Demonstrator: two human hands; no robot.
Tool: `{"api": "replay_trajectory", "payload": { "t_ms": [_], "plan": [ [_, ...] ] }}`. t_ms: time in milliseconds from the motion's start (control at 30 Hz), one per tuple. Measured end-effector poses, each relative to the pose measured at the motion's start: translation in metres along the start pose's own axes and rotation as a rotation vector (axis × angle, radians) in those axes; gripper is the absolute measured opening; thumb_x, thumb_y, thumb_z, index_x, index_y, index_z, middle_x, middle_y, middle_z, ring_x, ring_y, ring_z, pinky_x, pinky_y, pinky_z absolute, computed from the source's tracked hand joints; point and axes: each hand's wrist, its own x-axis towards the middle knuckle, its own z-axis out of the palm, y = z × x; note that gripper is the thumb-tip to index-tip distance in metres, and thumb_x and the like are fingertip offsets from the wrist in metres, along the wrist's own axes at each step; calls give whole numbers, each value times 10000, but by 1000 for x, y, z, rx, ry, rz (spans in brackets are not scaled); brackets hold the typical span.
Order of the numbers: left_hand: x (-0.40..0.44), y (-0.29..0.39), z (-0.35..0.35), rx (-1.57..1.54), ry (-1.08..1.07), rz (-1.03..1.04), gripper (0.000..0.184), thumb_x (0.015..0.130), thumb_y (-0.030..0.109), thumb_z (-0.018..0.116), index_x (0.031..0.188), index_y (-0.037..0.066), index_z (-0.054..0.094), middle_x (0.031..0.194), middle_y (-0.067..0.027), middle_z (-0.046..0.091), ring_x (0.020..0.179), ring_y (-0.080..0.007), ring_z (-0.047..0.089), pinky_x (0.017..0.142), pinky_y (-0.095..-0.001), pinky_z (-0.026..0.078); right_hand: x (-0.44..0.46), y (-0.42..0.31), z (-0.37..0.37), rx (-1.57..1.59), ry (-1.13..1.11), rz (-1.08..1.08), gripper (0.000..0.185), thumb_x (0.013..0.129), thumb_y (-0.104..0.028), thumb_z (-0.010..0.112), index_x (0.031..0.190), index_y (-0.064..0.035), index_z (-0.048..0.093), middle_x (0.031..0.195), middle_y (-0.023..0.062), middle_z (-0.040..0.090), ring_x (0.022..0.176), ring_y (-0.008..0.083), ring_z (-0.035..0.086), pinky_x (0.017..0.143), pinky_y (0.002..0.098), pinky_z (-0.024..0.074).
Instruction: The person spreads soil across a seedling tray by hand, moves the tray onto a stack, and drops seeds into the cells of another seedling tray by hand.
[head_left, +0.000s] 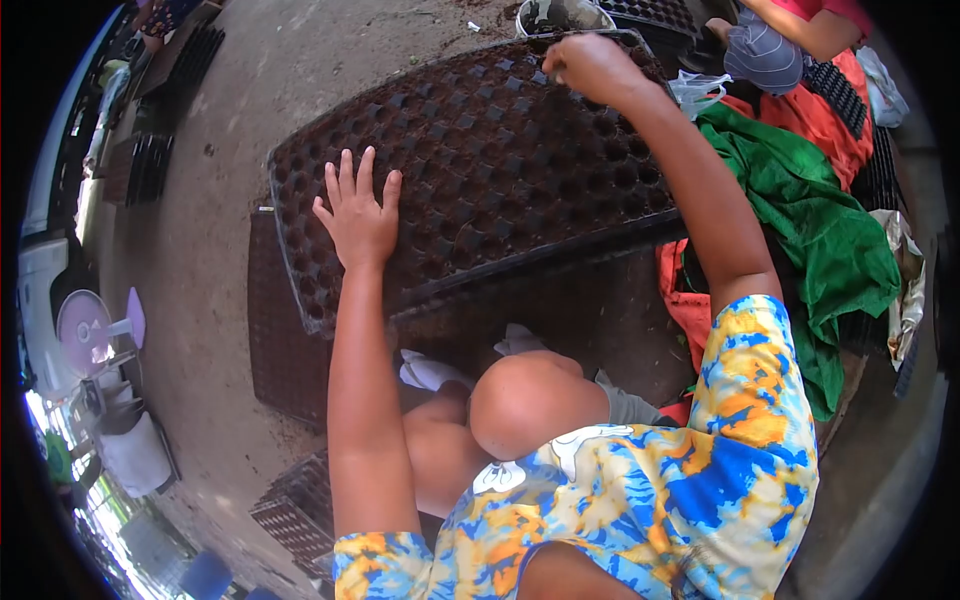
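Note:
A large black seedling tray lies before me, its rows of round cells dusted with dark soil. My left hand rests flat over the tray's left part, fingers spread, nothing in it. Over the tray's far right end is my right hand, its fingers curled together and pointing left. Whatever those fingers may hold is hidden. Just beyond that hand stands a white bucket with dark soil in it.
Another dark tray lies beneath on the left. Stacked trays stand near my left elbow. Green cloth and red cloth lie to the right. Another person sits at the far right. A pink fan stands left.

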Motion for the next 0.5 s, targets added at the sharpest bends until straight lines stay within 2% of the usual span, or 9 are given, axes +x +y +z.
{"api": "replay_trajectory", "payload": {
  "t_ms": [67,200,300,333,400,500],
  "plan": [
    [0,0,1,6,4,4,542,907,545,352,1353,240,390,1446,-49,309,1358,-258,208,1047,-546,157,-12,-1,17,-24,23,-36,182,753,-86,600,923,-105,664,941,110,651,951,279,600,805,393,481],
    [0,0,0,15,-6,-4,541,906,546,352,1354,245,388,1447,-47,308,1359,-255,207,1049,-544,157,-20,4,-3,-15,80,-85,197,738,-73,615,928,-98,662,937,107,651,940,270,603,802,385,483],
    [0,-1,2,17,3,-4,540,906,547,350,1356,250,385,1447,-46,308,1358,-255,208,1049,-544,157,-42,-13,-22,42,-94,-6,203,727,-71,626,927,-88,659,942,106,649,937,271,603,798,377,483],
    [0,-1,2,21,5,-2,540,906,548,349,1355,250,385,1447,-46,308,1358,-255,209,1049,-544,157,-44,-10,-7,22,-121,-36,199,715,-64,634,911,-81,663,914,107,654,906,274,612,777,378,488],
    [0,0,2,19,3,-1,540,906,548,348,1355,251,385,1447,-47,307,1357,-255,210,1049,-545,158,-52,-12,10,16,60,-115,180,707,-64,670,887,-69,671,893,95,642,862,278,619,769,372,489],
    [1,-1,2,16,1,-1,540,906,549,347,1354,250,387,1448,-47,306,1357,-256,213,1048,-547,159,-58,-8,-2,14,72,-123,175,708,-70,674,883,-67,670,896,96,639,867,280,616,775,373,487]
  ]
}}
